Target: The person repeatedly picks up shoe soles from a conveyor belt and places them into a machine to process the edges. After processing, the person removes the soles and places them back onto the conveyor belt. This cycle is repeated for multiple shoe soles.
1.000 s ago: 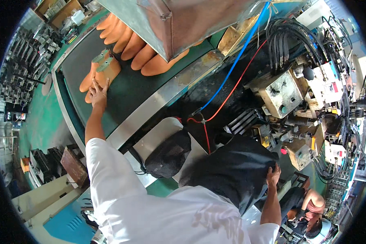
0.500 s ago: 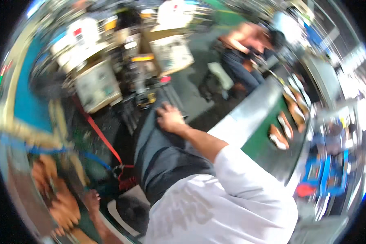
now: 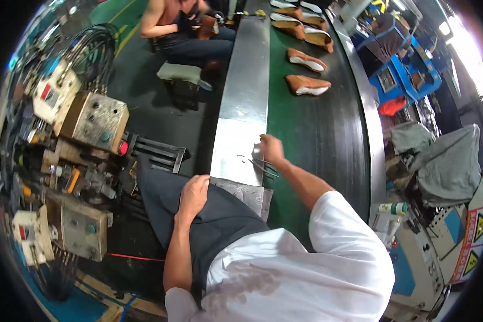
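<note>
My right hand (image 3: 272, 148) is at the right edge of the metal ledge (image 3: 240, 107), fingers pinched together. Whatever is between its fingertips is too small to make out. Just under it, thin grey cords (image 3: 266, 168) lie looped over the ledge's edge. My left hand (image 3: 193, 196) is closed above my dark-clad lap, its fingertips close to the ledge's left edge. What it holds, if anything, is hidden. A worn grey sheet (image 3: 241, 194) with markings covers the near end of the ledge, between my hands.
A green conveyor belt (image 3: 322, 126) beside the ledge carries several brown shoe uppers (image 3: 307, 85). Machine control boxes (image 3: 95, 122) stand at left. A person (image 3: 185, 29) sits ahead, dark-gloved hands on a brown piece, near a low stool (image 3: 178, 72). A blue rack (image 3: 405, 72) is at right.
My view has swung right to the conveyor. My left hand, earlier low at the left, is now beside the ledge. My right hand has moved from my leg to the metal ledge.
</note>
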A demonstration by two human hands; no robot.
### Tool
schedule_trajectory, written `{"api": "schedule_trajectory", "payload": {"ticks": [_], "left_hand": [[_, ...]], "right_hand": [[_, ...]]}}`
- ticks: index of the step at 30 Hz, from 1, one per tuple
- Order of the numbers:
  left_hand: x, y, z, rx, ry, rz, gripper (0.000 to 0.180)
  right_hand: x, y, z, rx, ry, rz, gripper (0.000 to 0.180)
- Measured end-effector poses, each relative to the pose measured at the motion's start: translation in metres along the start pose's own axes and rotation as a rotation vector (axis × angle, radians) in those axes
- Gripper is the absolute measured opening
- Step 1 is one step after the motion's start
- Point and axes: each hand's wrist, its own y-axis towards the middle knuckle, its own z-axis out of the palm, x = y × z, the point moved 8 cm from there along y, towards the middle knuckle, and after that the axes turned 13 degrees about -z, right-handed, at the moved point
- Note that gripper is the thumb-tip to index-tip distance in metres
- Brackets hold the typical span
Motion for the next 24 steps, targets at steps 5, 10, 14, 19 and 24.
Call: {"api": "schedule_trajectory", "payload": {"ticks": [5, 10, 14, 19, 24], "left_hand": [[0.003, 0.011, 0.017, 0.027, 0.113, -0.037, 0.021], [0.020, 0.020, 0.019, 0.052, 0.190, -0.113, 0.020], [0.030, 0.027, 0.020, 0.052, 0.201, -0.201, 0.019], [0.038, 0.031, 0.025, 0.009, 0.248, -0.203, 0.018], [0.028, 0.047, 0.030, 0.050, 0.241, -0.166, 0.017]], "right_hand": [[-0.190, -0.039, -0.122, -0.353, -0.209, 0.532, 0.031], [-0.265, 0.049, -0.129, -0.476, 0.328, 0.678, 0.034], [-0.261, 0.142, -0.113, -0.609, 0.517, 0.727, 0.047], [-0.259, 0.190, -0.090, -0.699, 0.689, 0.844, 0.044], [-0.302, 0.193, -0.099, -0.603, 0.639, 0.722, 0.036]]}}
